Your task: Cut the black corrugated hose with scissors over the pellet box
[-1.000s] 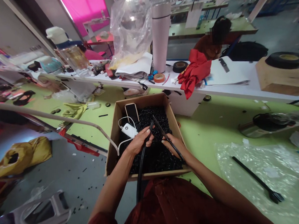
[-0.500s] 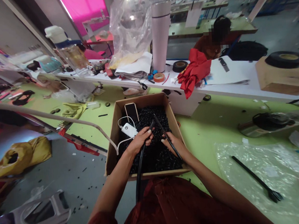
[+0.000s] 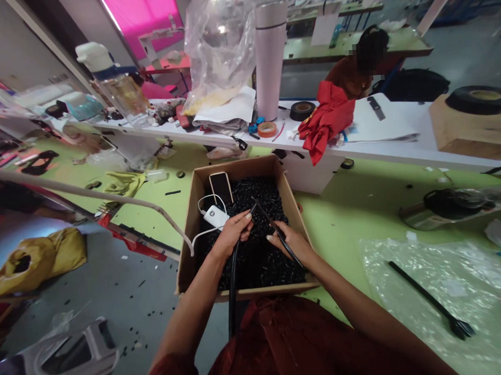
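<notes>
Both hands are over a cardboard box (image 3: pixel 297 213) full of small black pieces (image 3: pixel 259 272). My left hand (image 3: pixel 235 233) is closed round a black ribbed tube (image 3: pixel 234 276), whose upper end points up and away while the rest hangs toward my lap. In my right hand (image 3: pixel 292 242) is a thin dark tool with black handles (image 3: pixel 285 243); its tip lies close to the tube's end, and I cannot tell if they touch. A phone (image 3: pixel 221 188) and a white power bank (image 3: pixel 215 216) with a cable rest on the black pieces.
A white shelf (image 3: pixel 384 151) behind the box holds a tall bottle (image 3: pixel 270 62), tape rolls and a red cloth (image 3: pixel 326 118). On the right, a black tube (image 3: pixel 422 287) lies on a plastic sheet (image 3: pixel 395 326). A metal pot stands beyond it. Another person sits farther back.
The right hand has moved slightly left, and the tool's tip has shifted left toward the tube's end. The left hand has moved slightly left, still holding the tube.
</notes>
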Demonstrator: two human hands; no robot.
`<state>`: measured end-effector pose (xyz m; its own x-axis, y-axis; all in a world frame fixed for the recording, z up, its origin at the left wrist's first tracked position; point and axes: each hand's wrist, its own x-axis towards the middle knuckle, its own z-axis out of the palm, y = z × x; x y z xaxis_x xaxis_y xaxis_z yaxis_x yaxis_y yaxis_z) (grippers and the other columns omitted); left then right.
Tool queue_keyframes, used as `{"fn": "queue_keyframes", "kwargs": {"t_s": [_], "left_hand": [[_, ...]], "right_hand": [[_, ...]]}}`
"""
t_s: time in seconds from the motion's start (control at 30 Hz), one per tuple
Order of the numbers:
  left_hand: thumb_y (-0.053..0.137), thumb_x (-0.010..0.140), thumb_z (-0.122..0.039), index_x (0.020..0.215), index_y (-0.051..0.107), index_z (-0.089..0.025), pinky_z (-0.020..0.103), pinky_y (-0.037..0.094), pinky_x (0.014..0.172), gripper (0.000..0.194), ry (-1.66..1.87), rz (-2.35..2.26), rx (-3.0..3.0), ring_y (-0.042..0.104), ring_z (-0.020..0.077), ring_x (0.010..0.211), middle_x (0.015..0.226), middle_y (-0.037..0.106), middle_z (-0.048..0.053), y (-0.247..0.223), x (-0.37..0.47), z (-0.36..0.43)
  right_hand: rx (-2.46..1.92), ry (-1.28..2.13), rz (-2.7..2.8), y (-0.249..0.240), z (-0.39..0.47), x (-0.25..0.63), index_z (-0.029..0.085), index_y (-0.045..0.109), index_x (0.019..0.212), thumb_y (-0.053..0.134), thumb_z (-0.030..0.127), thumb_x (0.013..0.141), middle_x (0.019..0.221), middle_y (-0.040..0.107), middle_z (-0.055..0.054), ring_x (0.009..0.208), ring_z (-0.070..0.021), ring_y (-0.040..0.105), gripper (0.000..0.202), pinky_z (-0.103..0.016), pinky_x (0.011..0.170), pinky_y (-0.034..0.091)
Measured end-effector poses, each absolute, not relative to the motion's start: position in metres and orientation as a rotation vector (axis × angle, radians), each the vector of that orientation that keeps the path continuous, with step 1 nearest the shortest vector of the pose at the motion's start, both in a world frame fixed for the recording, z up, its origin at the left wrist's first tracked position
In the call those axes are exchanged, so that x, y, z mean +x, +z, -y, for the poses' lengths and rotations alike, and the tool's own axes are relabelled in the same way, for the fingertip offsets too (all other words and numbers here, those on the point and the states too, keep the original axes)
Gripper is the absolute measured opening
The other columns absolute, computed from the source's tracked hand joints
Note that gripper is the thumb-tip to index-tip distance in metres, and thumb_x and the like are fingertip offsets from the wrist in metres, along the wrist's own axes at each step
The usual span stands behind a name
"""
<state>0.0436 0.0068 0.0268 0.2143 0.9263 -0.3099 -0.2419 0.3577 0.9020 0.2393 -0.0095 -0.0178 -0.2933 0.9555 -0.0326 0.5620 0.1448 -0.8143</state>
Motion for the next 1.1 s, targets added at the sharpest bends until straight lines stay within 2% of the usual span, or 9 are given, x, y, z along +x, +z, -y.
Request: {"fn": "queue_keyframes", "kwargs": {"t_s": [0.5, 0.7, 0.93, 1.1], "left_hand": [[0.062, 0.078, -0.044, 0.124, 0.058, -0.007, 0.019, 0.016, 0.043, 0.060, 0.816, -1.194, 1.089, 0.031, 0.0017, 0.044, 0.062, 0.042, -0.004, 0.028, 0.037, -0.005], [0.064, 0.075, -0.044, 0.125, 0.057, -0.006, 0.020, 0.016, 0.042, 0.063, 0.803, -1.210, 1.055, 0.031, 0.0016, 0.043, 0.061, 0.044, -0.004, 0.029, 0.037, -0.005], [0.067, 0.073, -0.045, 0.120, 0.059, -0.008, 0.019, 0.015, 0.041, 0.060, 0.816, -1.175, 1.011, 0.031, 0.0010, 0.043, 0.061, 0.045, -0.004, 0.028, 0.037, -0.004], [0.068, 0.073, -0.044, 0.121, 0.058, -0.008, 0.019, 0.015, 0.041, 0.061, 0.812, -1.181, 0.995, 0.031, 0.0012, 0.043, 0.060, 0.045, -0.004, 0.028, 0.037, -0.004]], "right_hand": [[-1.402, 1.087, 1.991, -0.013, 0.012, 0.240, 0.018, 0.051, 0.119, 0.051, 0.046, 0.084, 0.095, 0.065, -0.006, 0.083, -0.0190, 0.062, 0.045, -0.030, 0.076, 0.045], [-1.418, 1.122, 1.995, -0.006, 0.015, 0.239, 0.021, 0.053, 0.110, 0.047, 0.042, 0.087, 0.101, 0.067, -0.008, 0.092, -0.0216, 0.063, 0.032, -0.031, 0.080, 0.044], [-1.480, 1.066, 2.007, -0.002, 0.016, 0.239, 0.022, 0.055, 0.101, 0.045, 0.025, 0.080, 0.076, 0.062, 0.000, 0.068, -0.0166, 0.059, 0.023, -0.025, 0.067, 0.041], [-1.529, 1.024, 2.024, -0.002, 0.016, 0.237, 0.023, 0.054, 0.097, 0.043, 0.020, 0.077, 0.066, 0.055, 0.002, 0.061, -0.0155, 0.055, 0.024, -0.023, 0.063, 0.039]]}}
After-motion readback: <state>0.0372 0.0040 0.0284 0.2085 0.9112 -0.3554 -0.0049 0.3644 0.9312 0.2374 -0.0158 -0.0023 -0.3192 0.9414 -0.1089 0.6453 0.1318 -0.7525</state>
